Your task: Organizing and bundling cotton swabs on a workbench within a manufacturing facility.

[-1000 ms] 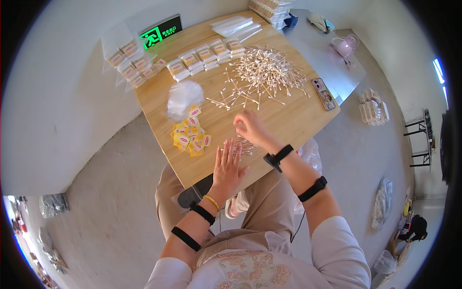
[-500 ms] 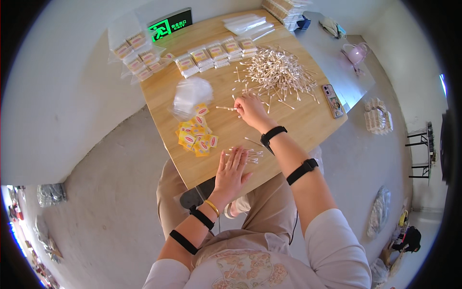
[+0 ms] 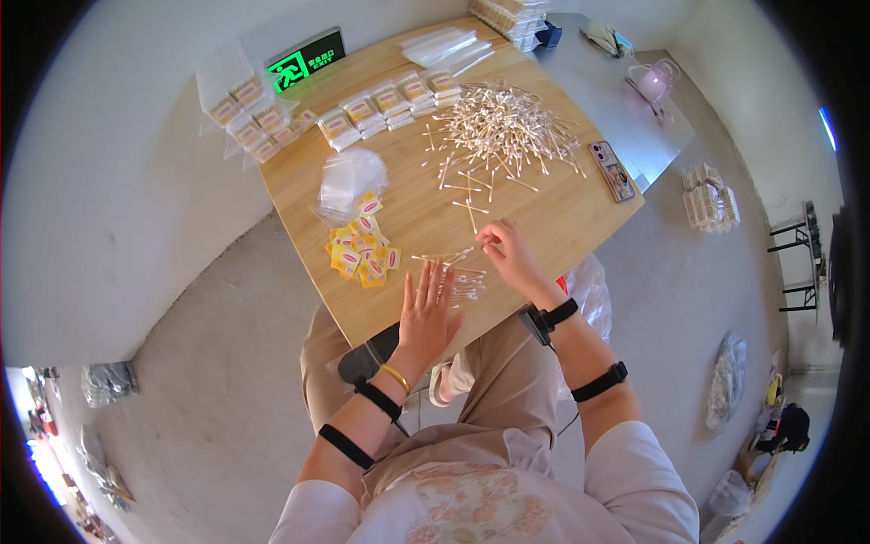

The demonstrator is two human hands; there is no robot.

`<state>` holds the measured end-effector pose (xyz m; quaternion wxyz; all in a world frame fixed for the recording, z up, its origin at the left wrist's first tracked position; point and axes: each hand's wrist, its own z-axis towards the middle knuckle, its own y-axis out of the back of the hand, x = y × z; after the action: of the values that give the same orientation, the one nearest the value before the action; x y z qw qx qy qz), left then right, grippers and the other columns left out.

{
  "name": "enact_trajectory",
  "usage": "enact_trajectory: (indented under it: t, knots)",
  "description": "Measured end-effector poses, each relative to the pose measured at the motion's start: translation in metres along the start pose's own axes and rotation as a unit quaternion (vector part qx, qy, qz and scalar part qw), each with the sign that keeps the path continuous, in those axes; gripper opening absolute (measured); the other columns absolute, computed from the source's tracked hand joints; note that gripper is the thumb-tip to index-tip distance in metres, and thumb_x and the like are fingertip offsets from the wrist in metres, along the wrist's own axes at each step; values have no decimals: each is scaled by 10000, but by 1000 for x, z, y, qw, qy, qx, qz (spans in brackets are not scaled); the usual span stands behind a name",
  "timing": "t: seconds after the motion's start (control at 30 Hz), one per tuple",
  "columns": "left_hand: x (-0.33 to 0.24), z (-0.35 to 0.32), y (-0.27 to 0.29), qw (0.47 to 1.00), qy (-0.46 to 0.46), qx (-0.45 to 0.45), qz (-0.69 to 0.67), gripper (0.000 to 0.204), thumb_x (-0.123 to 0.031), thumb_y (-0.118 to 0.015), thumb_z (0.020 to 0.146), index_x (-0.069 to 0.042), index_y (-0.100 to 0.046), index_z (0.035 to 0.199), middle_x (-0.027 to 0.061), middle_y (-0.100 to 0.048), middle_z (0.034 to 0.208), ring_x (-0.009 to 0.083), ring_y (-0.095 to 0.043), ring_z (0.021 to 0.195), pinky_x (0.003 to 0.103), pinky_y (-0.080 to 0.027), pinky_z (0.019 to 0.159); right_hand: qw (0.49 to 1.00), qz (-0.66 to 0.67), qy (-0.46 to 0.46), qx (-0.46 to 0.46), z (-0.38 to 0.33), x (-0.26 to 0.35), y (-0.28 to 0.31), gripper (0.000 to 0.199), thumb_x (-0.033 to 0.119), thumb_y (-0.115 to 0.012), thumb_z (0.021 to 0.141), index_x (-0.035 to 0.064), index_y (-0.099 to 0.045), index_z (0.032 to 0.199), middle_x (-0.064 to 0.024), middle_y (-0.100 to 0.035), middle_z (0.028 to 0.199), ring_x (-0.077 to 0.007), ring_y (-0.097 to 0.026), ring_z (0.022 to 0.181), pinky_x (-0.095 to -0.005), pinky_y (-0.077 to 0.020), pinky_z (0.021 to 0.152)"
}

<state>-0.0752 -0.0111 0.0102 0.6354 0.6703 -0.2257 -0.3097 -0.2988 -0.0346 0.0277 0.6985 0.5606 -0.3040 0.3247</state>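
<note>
My left hand [image 3: 429, 306] lies with fingers outstretched at the table's near edge, its fingers against a small bunch of cotton swabs [image 3: 468, 285]. A few more swabs [image 3: 437, 257] lie across just beyond its fingertips. To the right, my right hand [image 3: 509, 254] is raised over the wood with its fingers curled together; whether a swab is pinched in them is hidden. Beside its fingertips two loose swabs [image 3: 470, 208] cross each other. Farther back spreads a large heap of cotton swabs [image 3: 512, 127].
Yellow-and-white printed cards [image 3: 361, 251] lie left, below clear plastic bags [image 3: 352, 181]. Packed swab packets [image 3: 390, 102] stand in a row behind. More bagged packets [image 3: 258, 122] sit at the far left corner. A phone [image 3: 612, 170] rests near the right edge of the wooden table [image 3: 562, 213].
My right hand has drawn back from the heap's near edge toward me, beside the small bunch. Swabs now lie beyond my left fingertips. The left hand stays nearly in place.
</note>
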Motion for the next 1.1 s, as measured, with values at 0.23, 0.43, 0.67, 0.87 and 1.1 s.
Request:
enact_trajectory:
  t: [0.23, 0.43, 0.67, 0.87, 1.1]
  knots:
    - [11, 48, -3, 997, 27, 44, 51, 912, -657, -362, 939, 4, -183, 1541, 135, -174, 1623, 242, -91, 1517, 515, -4, 1211, 992, 24, -120, -13, -51, 6, 12, 138, -25, -626, 834, 21, -638, 964, -121, -587, 979, -283, -570, 978, -366, -498, 858]
    - [13, 55, -2, 999, 27, 16, 27, 911, -659, -345, 947, 17, -189, 1536, 141, -189, 1619, 238, -123, 1512, 493, 3, 1217, 996, -59, -40, -55, -76, 16, -6, 254, 4, -635, 807, 30, -640, 1060, -157, -580, 1064, -354, -547, 1069, -426, -464, 920]
    - [24, 41, 1, 998, 36, -24, -43, 864, -611, -346, 971, 33, -200, 1527, 172, -228, 1600, 261, -200, 1493, 512, -1, 1212, 994, -8, -65, -90, -67, 0, -26, 332, 6, -634, 794, 47, -633, 1123, -165, -583, 1092, -386, -532, 1100, -439, -451, 942]
    - [28, 27, 5, 999, 30, 28, 0, 805, -552, -356, 991, 52, -230, 1509, 188, -293, 1569, 272, -233, 1480, 529, -5, 1208, 995, -9, -95, -41, -58, 5, -42, 317, -30, -585, 831, 17, -649, 1138, -182, -591, 1082, -381, -580, 1009, -417, -488, 877]
    - [15, 17, 10, 994, 48, -24, -95, 804, -513, -429, 981, 73, -236, 1497, 225, -227, 1581, 314, -169, 1494, 508, -14, 1213, 985, 78, -102, -114, -59, 2, -43, 316, -54, -517, 875, 5, -648, 1157, -181, -596, 1088, -325, -608, 995, -383, -495, 866]
